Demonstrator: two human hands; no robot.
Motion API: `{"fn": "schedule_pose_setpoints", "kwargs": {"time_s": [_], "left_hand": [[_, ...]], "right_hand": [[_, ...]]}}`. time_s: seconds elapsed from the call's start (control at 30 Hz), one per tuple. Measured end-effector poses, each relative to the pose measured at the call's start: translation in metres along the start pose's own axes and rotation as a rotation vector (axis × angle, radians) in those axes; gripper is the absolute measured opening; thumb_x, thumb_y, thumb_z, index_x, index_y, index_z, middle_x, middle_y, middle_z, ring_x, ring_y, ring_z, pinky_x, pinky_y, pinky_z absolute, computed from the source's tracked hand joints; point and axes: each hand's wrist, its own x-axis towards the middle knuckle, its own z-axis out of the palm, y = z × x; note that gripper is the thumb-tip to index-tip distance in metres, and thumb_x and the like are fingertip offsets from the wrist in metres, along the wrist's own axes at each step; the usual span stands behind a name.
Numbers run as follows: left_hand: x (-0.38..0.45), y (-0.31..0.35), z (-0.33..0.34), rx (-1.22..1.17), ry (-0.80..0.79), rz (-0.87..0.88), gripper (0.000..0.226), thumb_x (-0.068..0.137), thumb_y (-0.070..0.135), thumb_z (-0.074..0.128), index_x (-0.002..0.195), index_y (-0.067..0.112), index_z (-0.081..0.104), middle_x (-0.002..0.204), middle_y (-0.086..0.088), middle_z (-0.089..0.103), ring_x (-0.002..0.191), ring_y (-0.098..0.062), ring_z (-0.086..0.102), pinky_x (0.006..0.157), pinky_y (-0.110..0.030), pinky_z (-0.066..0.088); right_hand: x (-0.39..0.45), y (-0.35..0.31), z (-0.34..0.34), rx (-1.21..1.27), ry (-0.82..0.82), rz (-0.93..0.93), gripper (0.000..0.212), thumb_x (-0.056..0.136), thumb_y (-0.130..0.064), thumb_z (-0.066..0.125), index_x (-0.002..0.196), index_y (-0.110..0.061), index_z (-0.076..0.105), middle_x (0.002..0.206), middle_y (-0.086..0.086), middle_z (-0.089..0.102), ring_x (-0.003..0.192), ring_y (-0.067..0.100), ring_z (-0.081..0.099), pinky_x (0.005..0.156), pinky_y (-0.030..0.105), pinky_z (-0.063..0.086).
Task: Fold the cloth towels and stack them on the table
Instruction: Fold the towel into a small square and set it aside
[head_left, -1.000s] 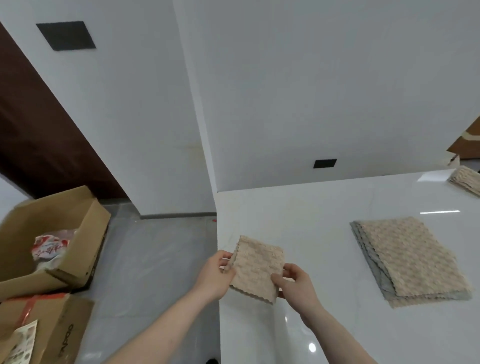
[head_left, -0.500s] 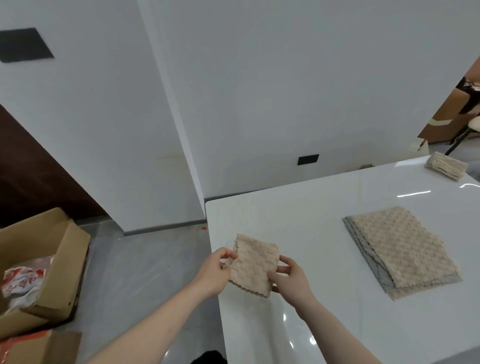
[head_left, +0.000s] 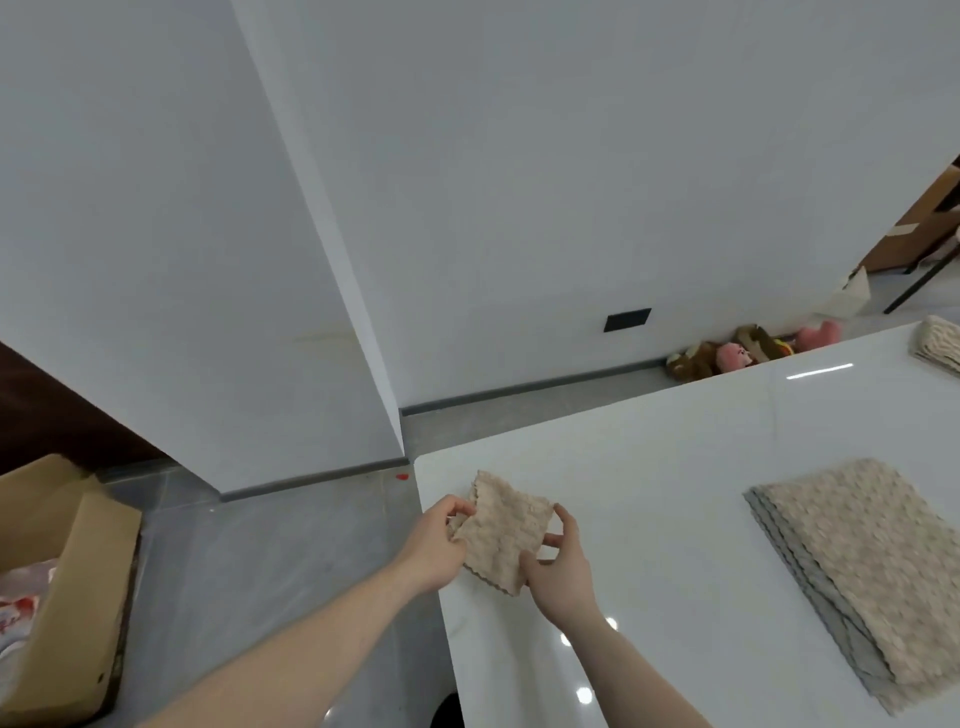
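Note:
I hold a small folded beige towel (head_left: 503, 530) just above the near left corner of the white table (head_left: 649, 467). My left hand (head_left: 439, 545) pinches its left edge. My right hand (head_left: 558, 569) grips its lower right corner, fingers spread behind the cloth. To the right lies a flat pile of unfolded beige and grey towels (head_left: 862, 566) on the table. A small stack of folded beige towels (head_left: 940, 343) sits at the table's far right edge, partly cut off by the frame.
An open cardboard box (head_left: 67, 597) with red and white packaging stands on the grey floor at the left. Plush toys (head_left: 748, 353) lie against the white wall beyond the table. A wall corner juts out near the table's left end.
The view has swung up and to the right, showing the plush toys. The towel stays between both hands, and my right fingers have spread wider behind it.

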Motion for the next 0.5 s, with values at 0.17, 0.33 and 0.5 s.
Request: {"fn": "schedule_pose_setpoints", "kwargs": {"time_s": [0.17, 0.33, 0.5], "left_hand": [[0.057, -0.018, -0.011, 0.065, -0.043, -0.008, 0.046, 0.087, -0.004, 0.044, 0.114, 0.031, 0.057, 0.13, 0.006, 0.058, 0.101, -0.01, 0.058, 0.059, -0.006, 0.043], [0.066, -0.04, -0.007, 0.318, -0.078, 0.089, 0.064, 0.082, 0.001, 0.052, 0.142, 0.021, 0.048, 0.155, 0.001, 0.036, 0.145, -0.02, 0.033, 0.112, -0.018, 0.029], [0.047, -0.046, 0.005, 0.636, -0.192, 0.305, 0.067, 0.086, 0.012, 0.051, 0.151, 0.024, 0.041, 0.164, 0.005, 0.025, 0.151, -0.02, 0.018, 0.124, -0.031, 0.014]], "right_hand": [[0.04, 0.006, 0.034, -0.084, 0.042, 0.007, 0.066, 0.09, -0.004, 0.054, 0.148, -0.034, 0.04, 0.123, -0.009, 0.06, 0.081, 0.008, 0.074, 0.063, 0.023, 0.055], [0.055, 0.026, 0.045, -0.284, -0.041, 0.074, 0.072, 0.088, -0.012, 0.057, 0.155, -0.029, 0.036, 0.144, -0.003, 0.048, 0.107, 0.017, 0.068, 0.097, 0.034, 0.054], [0.048, 0.036, 0.043, -0.369, -0.114, 0.088, 0.073, 0.089, -0.013, 0.055, 0.158, -0.03, 0.033, 0.151, -0.004, 0.038, 0.104, 0.02, 0.067, 0.1, 0.035, 0.053]]}}
